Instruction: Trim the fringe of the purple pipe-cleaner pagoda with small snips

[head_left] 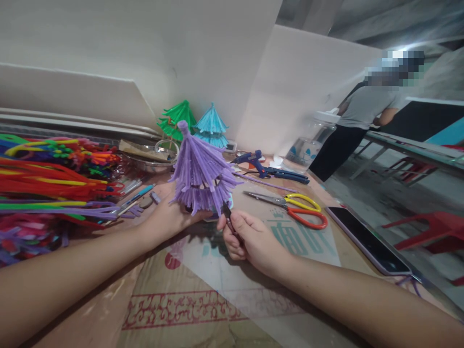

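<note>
My left hand point(165, 217) holds a purple pipe-cleaner umbrella point(201, 169) from below, upright above the table; its fingers are mostly hidden under the fringe. My right hand point(246, 237) is closed on a small dark tool point(227, 215), perhaps snips, whose tip touches the umbrella's lower right fringe. A loose purple pipe cleaner point(264, 182) lies just behind the umbrella.
Piles of coloured pipe cleaners point(47, 183) fill the left. A green umbrella point(177, 118), a blue umbrella point(211, 125), a metal bowl point(150, 162), a blue glue gun point(253, 159), two scissors point(297, 208), a phone point(369, 239). A person point(358, 121) stands far right; red stools point(435, 229).
</note>
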The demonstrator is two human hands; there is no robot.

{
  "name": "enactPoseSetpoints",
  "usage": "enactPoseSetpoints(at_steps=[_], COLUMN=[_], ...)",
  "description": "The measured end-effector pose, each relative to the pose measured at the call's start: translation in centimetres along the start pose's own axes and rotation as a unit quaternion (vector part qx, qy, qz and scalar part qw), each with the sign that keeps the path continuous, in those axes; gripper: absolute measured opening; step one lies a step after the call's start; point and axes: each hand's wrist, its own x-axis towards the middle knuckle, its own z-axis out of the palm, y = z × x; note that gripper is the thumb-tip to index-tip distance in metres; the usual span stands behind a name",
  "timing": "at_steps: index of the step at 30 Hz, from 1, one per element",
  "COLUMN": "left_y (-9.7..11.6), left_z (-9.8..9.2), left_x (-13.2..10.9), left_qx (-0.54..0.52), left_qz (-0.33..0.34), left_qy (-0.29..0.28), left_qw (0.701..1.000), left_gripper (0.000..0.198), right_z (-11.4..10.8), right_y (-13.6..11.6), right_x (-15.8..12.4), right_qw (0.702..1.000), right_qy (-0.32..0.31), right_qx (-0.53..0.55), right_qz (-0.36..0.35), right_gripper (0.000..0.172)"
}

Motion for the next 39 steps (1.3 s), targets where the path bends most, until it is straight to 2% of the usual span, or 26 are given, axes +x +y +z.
enactPoseSetpoints(at_steps=[3, 9, 19, 29, 34, 39], left_y=[0.0, 0.38, -0.14, -0.52, -0.15, -0.45], left_z=[-0.05, -0.63, -0.57, 0.02, -0.15, -0.17], left_x=[0.04, 0.07, 0.15, 0.07, 0.28, 0.2], left_qx=[0.008, -0.017, 0.01, 0.03, 0.019, 0.009], left_qz=[-0.023, -0.065, -0.032, -0.001, 0.02, 0.006], left_qy=[-0.004, -0.071, -0.082, -0.022, -0.028, -0.019], left_qw=[1.0, 0.995, 0.996, 0.999, 0.999, 1.0], left_gripper=[0.041, 0.04, 0.036, 0.038, 0.035, 0.037], right_z=[0.09, 0.02, -0.05, 0.02, 0.11, 0.07], right_y=[-0.1, -0.03, 0.06, -0.19, -0.22, -0.26], right_x=[-0.08, -0.16, -0.2, -0.16, -0.23, -0.24], right_qw=[1.0, 1.0, 0.999, 0.999, 0.999, 0.999], right_qy=[-0.005, -0.018, -0.039, -0.027, -0.023, -0.016], right_qx=[0.0, -0.006, -0.025, -0.031, -0.034, -0.029], right_qz=[0.003, 0.003, 0.013, 0.014, 0.019, 0.019], right_gripper=[0.046, 0.045, 0.044, 0.044, 0.045, 0.045])
